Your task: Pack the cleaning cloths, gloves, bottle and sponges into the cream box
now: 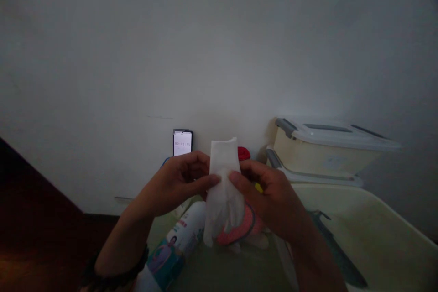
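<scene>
A thin white glove hangs upright between my hands, its cuff up and its limp fingers dangling down. My left hand pinches the glove's left edge below the cuff, thumb in front. From the other side, my right hand pinches the right edge the same way. Behind and below the glove lies a pink cloth item with a dark edging, partly covered. A white and teal printed bottle or pack lies slanted under my left forearm.
A phone showing a timer stands against the wall. Something red and rolled sits behind my right hand. At the right, lidded storage boxes are stacked behind an open pale tub holding a dark long item.
</scene>
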Tool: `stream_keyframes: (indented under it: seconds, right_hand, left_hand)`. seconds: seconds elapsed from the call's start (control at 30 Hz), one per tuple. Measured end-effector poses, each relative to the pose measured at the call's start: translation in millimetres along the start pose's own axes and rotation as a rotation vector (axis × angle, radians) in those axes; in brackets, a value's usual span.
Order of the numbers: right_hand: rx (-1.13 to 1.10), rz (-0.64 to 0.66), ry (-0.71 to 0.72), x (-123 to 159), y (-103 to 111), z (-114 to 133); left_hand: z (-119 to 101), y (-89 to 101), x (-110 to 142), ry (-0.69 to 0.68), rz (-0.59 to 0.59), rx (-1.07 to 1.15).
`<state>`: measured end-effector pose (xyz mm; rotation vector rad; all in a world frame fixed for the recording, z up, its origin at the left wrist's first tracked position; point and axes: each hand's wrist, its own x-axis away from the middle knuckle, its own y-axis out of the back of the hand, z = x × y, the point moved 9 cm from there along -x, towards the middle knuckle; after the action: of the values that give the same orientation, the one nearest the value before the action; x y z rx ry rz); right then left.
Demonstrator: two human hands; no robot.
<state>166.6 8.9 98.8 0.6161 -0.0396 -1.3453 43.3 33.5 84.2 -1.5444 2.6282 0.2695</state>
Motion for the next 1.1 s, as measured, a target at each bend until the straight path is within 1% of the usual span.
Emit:
stream_keyframes:
  seconds: [0.13,0.17,0.2,0.3,0.33,0.53,0.67,0.73,0.83,0.93,1.03,1.1]
  right_hand:
    - [-0.139,0.100,-0.004,-0.5,-10.8,-2.6]
    - [-0.175,0.106,-0.010,-0.8,-12.2,-3.7]
    - [-0.203,0.100,-0.017,-1.2,-12.5,-5.0]
    - [-0.237,0.049,-0.029,-2.4,-9.3,-9.1]
    - [-0.245,0.034,-0.025,-2.7,-7.8,-9.6]
    - [-0.349,0.069,0.022,-2.7,-7.4,-7.1]
    - [-0.359,0.075,-0.001,-3.0,-9.8,-8.3]
    - [-0.356,0.066,0.006,-3.3,-9.7,-7.6]
    - [-0.325,0.026,0.072,-3.3,-5.1,-3.4]
    - [-0.293,-0.010,0.173,-2.4,1.1,2.7]
    - [-0.311,0.007,0.303,0.4,3.2,12.9]
    - [-0.326,0.022,0.351,2.3,2.9,17.5]
  left_hand:
    - [-4.6,5.7,-1.6,-0.021,-0.116,0.032]
    - [-4.5,4.8,-1.7,-0.023,-0.112,0.038]
    - [-3.6,1.9,-1.8,-0.022,-0.082,0.044]
    - [2.1,-9.9,-1.1,0.002,0.050,0.054]
    - [3.8,-11.3,-0.9,0.011,0.065,0.060]
    - [0.0,-2.4,-3.3,0.006,-0.060,0.158]
    - [-1.6,-2.3,-4.6,-0.010,-0.069,0.207]
    - [-1.0,-2.7,-4.2,-0.023,-0.047,0.232]
    - [-2.1,-1.3,-2.7,-0.068,-0.010,0.245]
    - [-6.5,4.9,-1.9,-0.147,-0.018,0.226]
    - [-12.9,9.4,-1.2,-0.245,-0.025,0.209]
    - [-13.5,12.2,-0.9,-0.270,-0.047,0.204]
